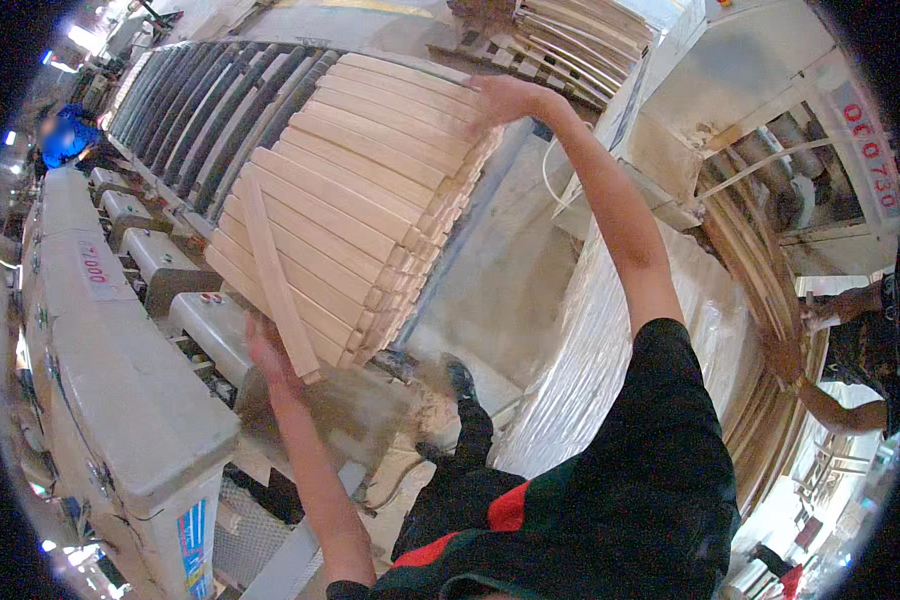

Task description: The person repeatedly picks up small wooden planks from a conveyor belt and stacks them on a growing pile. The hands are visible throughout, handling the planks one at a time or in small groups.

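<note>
A broad stack of pale wooden slats (320, 200) lies on a roller conveyor, in several layers with uneven ends. One loose slat (275, 275) rests slantwise across the top, its near end jutting past the stack. Beside that end is my left hand (270, 352), slightly blurred, fingers stretched along the stack's left side; contact is hard to make out. My right arm reaches far forward, and my right hand (498, 102) is at the stack's far right corner, fingers apart against the slat ends. Neither hand is closed round a slat.
Dark conveyor rollers (220, 120) run beyond the stack. A beige machine (130, 350) with motor housings lines the left. At right, another person's hands (785, 355) touch long wooden strips (740, 260) near a plastic-wrapped pile (610, 340). A person in blue (65, 140) stands far left.
</note>
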